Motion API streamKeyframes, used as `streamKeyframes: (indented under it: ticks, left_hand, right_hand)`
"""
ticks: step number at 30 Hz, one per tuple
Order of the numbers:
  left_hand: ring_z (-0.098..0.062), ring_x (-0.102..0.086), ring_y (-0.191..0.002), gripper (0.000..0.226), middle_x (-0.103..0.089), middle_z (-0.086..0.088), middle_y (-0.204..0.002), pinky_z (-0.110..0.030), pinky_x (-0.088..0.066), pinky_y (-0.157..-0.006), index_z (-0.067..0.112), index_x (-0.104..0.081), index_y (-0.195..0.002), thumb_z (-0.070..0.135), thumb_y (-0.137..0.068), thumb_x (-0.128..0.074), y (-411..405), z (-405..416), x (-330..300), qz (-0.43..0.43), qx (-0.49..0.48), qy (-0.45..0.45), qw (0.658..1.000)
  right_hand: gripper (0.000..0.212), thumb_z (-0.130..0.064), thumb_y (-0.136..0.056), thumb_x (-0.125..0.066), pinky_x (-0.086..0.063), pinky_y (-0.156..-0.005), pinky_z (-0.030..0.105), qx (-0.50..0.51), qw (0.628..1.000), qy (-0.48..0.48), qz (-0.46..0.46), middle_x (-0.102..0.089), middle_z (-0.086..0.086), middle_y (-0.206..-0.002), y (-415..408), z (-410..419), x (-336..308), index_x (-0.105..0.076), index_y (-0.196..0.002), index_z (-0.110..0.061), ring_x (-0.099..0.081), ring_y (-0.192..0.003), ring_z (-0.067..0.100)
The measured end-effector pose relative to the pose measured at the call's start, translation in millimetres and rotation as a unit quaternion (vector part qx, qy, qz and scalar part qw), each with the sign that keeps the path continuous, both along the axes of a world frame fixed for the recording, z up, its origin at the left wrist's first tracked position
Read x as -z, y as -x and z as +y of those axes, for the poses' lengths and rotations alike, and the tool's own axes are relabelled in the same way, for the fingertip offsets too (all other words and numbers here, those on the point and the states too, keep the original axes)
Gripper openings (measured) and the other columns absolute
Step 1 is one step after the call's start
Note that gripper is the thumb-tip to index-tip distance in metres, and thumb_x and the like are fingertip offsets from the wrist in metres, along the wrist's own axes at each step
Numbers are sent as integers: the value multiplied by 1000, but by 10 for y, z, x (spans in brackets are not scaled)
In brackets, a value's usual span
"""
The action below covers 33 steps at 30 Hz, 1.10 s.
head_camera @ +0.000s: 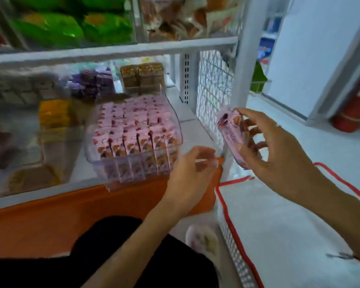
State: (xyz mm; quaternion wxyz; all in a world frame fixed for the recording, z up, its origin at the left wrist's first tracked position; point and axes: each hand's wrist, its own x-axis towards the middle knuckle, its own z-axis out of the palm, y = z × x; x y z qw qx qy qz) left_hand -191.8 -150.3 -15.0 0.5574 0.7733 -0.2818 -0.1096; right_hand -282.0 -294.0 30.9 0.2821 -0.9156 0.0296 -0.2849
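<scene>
A clear plastic bin [104,166] on the low shelf holds several rows of pink snack packs [133,125] standing upright. My right hand [279,146] grips one pink snack pack [230,134] in the air to the right of the bin, near the white wire mesh panel. My left hand [191,169] hovers at the bin's front right corner with its fingers loosely curled and nothing in it; the frame is blurred, so I cannot tell whether it touches the bin.
The white shelf [197,129] has an orange front edge [71,215]. Purple [94,84], brown [143,76] and yellow packs [54,113] sit behind and left. Green bags [71,26] fill the upper shelf. A red-rimmed white basket [233,242] stands lower right; a red cylinder [355,109] far right.
</scene>
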Motion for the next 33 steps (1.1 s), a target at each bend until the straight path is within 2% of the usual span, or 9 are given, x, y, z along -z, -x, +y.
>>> streamKeyframes:
  ticks: [3,6,9,13,16,20,24,28,33]
  left_hand:
    - [-7,-62,-94,16,-67,14,-109,-26,-50,-84,33,-61,-106,36,-91,-57,214,-305,711,-44,0,-232,972]
    - [-18,-59,-107,40,-61,6,-123,-32,-46,-88,29,-49,-124,52,-90,-52,425,-467,1342,11,-18,-319,947]
    - [-23,-58,-113,58,-57,2,-130,-32,-42,-87,21,-40,-132,59,-89,-50,583,-632,1784,112,-31,-337,934]
    - [-20,-64,-103,34,-67,3,-116,-36,-51,-89,24,-50,-116,48,-91,-53,767,-801,2077,159,-68,-283,943]
    - [-15,-66,-93,18,-68,7,-109,-34,-56,-83,34,-47,-104,43,-91,-56,793,-831,2146,148,-98,-254,951]
    - [-9,-64,-84,20,-68,11,-100,-25,-53,-73,34,-48,-100,45,-88,-59,724,-817,2187,109,-94,-270,952]
    - [-16,-66,-89,26,-69,9,-98,-33,-54,-78,34,-45,-96,53,-85,-58,658,-793,2212,71,-64,-325,941]
    - [-17,-59,-79,45,-68,5,-97,-26,-36,-59,26,-53,-96,69,-85,-43,495,-753,2095,-8,8,-422,907]
    - [-13,-56,-75,43,-65,6,-94,-26,-38,-64,26,-59,-93,64,-91,-40,239,-626,1275,-206,3,-445,872]
  right_hand:
    - [46,-29,-89,-55,-54,-82,40,69,993,11,98,-60,-4,-120,297,-382,494,-41,-133,-32,-60,-95,16]
    - [38,-30,-92,-51,-52,-77,39,128,967,8,218,-62,-6,-114,503,-719,1206,-44,-129,-36,-61,-92,19]
    - [40,-41,-93,-50,-52,-80,39,162,938,-54,301,-64,-1,-115,565,-965,1988,-47,-131,-28,-63,-95,21]
    - [41,-46,-89,-56,-52,-75,34,221,900,-152,343,-69,2,-109,430,-1066,2953,-56,-121,-20,-66,-94,24]
    - [34,-43,-91,-56,-44,-68,30,236,891,-148,358,-69,5,-106,250,-1060,3542,-58,-116,-19,-65,-93,27]
    - [31,-34,-92,-53,-47,-73,34,202,871,-45,445,-64,9,-110,157,-1015,4056,-53,-118,-17,-60,-98,30]
    - [37,-42,-95,-45,-51,-76,40,173,840,-27,514,-61,11,-110,207,-948,4180,-47,-116,-12,-61,-95,31]
    - [44,-42,-92,-53,-49,-89,39,132,830,-43,541,-59,7,-122,199,-1079,3687,-48,-129,-18,-58,-108,25]
    - [19,-35,-88,-62,-47,-74,27,152,912,-24,381,-70,-6,-96,218,-1142,2383,-65,-106,-28,-63,-82,12]
